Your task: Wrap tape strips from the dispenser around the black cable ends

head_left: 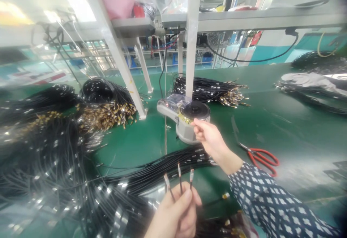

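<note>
Three thin black cables with small metal connector ends (pixel 179 170) fan upward from my left hand (pixel 180 209), whose thumb and fingers are closed round them. Farther forward, my right hand (pixel 207 133) is in a pinch at the edge of a round grey tape dispenser (pixel 187 133). The dispenser has a black disc (pixel 195 110) on top, and short strips of yellow tape (pixel 184 118) stand along its side, right by my fingertips. Whatever lies between those fingertips is too small to make out. A bundle of black cables (pixel 159 167) lies on the green table between my hands and the dispenser.
Red-handled scissors (pixel 261 158) lie right of my right forearm. Large heaps of black cables (pixel 54 158) cover the left side, many with gold-coloured ends (pixel 108 115). Another cable bundle (pixel 208 90) sits behind the dispenser. White shelf posts (pixel 193 43) rise from the table (pixel 238 122).
</note>
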`<move>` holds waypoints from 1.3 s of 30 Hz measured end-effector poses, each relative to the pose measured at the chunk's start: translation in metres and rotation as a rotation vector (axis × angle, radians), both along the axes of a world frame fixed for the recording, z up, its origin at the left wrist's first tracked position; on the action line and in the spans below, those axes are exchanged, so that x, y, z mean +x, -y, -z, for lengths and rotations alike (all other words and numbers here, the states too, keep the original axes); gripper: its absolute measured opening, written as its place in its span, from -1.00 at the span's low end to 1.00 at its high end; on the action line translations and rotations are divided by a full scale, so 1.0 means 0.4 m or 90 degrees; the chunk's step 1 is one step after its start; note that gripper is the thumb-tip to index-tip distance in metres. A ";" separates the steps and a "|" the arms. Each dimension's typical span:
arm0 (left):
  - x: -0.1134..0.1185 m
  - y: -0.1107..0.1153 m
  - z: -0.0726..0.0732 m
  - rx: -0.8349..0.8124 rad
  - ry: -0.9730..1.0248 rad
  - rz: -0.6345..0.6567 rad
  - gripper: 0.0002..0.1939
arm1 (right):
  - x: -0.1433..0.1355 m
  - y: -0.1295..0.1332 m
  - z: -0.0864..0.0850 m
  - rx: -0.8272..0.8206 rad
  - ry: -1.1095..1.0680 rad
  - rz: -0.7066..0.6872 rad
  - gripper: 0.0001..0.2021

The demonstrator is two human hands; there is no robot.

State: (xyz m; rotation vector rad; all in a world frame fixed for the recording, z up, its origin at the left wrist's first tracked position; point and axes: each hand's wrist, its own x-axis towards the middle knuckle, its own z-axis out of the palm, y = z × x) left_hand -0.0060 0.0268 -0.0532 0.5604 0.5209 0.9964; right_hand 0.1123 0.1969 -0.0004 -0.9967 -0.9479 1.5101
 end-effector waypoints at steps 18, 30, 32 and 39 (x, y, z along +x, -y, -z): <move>0.004 -0.001 0.006 -0.001 0.059 -0.003 -0.76 | 0.051 0.023 0.022 0.216 0.209 0.110 -0.71; -0.004 0.001 -0.003 0.001 0.021 0.021 -0.74 | 0.030 0.020 -0.039 0.249 0.081 0.164 -0.76; -0.004 0.001 -0.002 -0.003 0.015 0.030 -0.73 | 0.040 0.026 -0.034 0.259 0.103 0.145 -0.76; 0.002 0.004 0.007 0.021 0.049 0.027 -0.74 | 0.054 0.033 0.046 0.292 0.229 0.139 -0.70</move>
